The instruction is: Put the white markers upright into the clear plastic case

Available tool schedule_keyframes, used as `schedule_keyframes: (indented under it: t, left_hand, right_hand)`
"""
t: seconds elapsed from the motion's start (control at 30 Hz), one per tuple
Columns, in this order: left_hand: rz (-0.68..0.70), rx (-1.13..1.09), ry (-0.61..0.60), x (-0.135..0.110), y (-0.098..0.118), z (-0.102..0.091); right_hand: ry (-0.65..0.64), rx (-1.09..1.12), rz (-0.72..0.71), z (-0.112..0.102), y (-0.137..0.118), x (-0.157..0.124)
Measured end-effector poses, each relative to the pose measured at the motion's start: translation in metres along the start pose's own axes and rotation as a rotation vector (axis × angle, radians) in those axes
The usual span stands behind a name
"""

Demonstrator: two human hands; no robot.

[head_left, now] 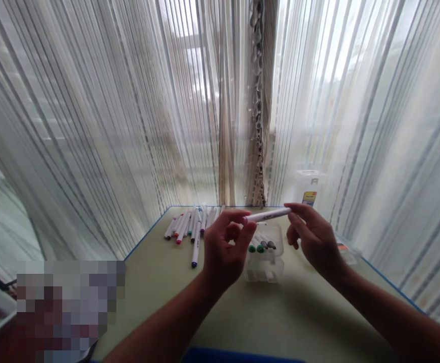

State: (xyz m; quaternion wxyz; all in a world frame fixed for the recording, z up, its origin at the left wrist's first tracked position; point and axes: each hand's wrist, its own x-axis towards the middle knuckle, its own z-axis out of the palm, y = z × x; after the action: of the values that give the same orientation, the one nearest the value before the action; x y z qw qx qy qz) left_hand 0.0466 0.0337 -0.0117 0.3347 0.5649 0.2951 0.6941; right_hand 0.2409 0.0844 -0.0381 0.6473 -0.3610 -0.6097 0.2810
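A white marker (267,216) with a purple-pink end is held level between my two hands, above the table. My left hand (225,244) pinches the coloured end between thumb and fingers. The other end sits between the thumb and fingertips of my right hand (311,234). Below the marker stands a clear plastic case (276,229) with several markers inside, showing green and grey ends (260,248). Left of my left hand lies a loose pile of white markers (184,225) with various coloured ends. One blue-ended marker (196,249) points out of the pile toward me.
The pale green table (159,307) has blue edges. A clear container (308,189) with a yellow label stands at the back right, and a clear plastic item (350,253) lies partly behind my right wrist. Striped sheer curtains (189,126) hang behind the table. A pixelated patch covers the lower left.
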Motion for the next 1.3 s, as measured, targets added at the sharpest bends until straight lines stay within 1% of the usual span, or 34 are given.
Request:
schedule_keyframes:
  t: [0.1, 0.2, 0.23, 0.3, 0.37, 0.43, 0.47, 0.53, 0.6, 0.73, 0.87, 0.93, 1.03, 1.17, 1.3]
  left_hand:
    - [-0.03, -0.034, 0.015, 0.002, 0.0, -0.001]
    - [-0.065, -0.064, 0.035, 0.008, -0.006, -0.002]
    - [-0.078, -0.089, 0.062, 0.012, -0.009, -0.003]
    - [-0.144, -0.147, 0.099, 0.019, -0.013, -0.005]
    - [-0.215, -0.209, 0.156, 0.026, -0.014, -0.008]
    - [-0.315, -0.304, 0.211, 0.031, -0.015, -0.01]
    - [-0.367, -0.349, 0.218, 0.033, -0.015, -0.011]
    - [-0.45, -0.402, 0.22, 0.034, -0.015, -0.013]
    - [-0.481, -0.403, 0.207, 0.033, -0.016, -0.014]
    - [-0.495, -0.379, 0.185, 0.03, -0.019, -0.012]
    - [-0.503, -0.369, 0.18, 0.03, -0.019, -0.01]
    - [-0.5, -0.366, 0.186, 0.029, -0.018, -0.009]
    - [-0.473, -0.366, 0.186, 0.028, -0.015, -0.008]
    - [-0.386, -0.343, 0.161, 0.026, -0.012, -0.007]
    - [-0.36, -0.306, 0.154, 0.027, -0.011, -0.006]
  right_hand:
    - [0.004, 0.0, -0.004, 0.001, 0.001, -0.001]
    - [0.048, 0.017, -0.033, 0.003, -0.004, 0.0]
    - [0.068, 0.019, -0.054, 0.003, -0.007, 0.0]
    - [0.099, 0.012, -0.107, 0.005, -0.015, -0.003]
    - [0.101, -0.002, -0.164, 0.008, -0.024, -0.009]
    - [0.037, -0.043, -0.241, 0.012, -0.033, -0.019]
    - [-0.011, -0.086, -0.302, 0.015, -0.036, -0.024]
    - [-0.067, -0.136, -0.423, 0.019, -0.04, -0.031]
    - [-0.092, -0.157, -0.485, 0.021, -0.041, -0.036]
    - [-0.067, -0.207, -0.518, 0.017, -0.04, -0.033]
    - [-0.057, -0.206, -0.509, 0.01, -0.04, -0.027]
    - [-0.059, -0.212, -0.47, 0.008, -0.039, -0.024]
    - [-0.047, -0.186, -0.34, 0.006, -0.033, -0.02]
    - [-0.033, -0.021, -0.148, 0.004, -0.02, -0.012]
    - [-0.019, 0.083, -0.064, 0.003, -0.013, -0.004]
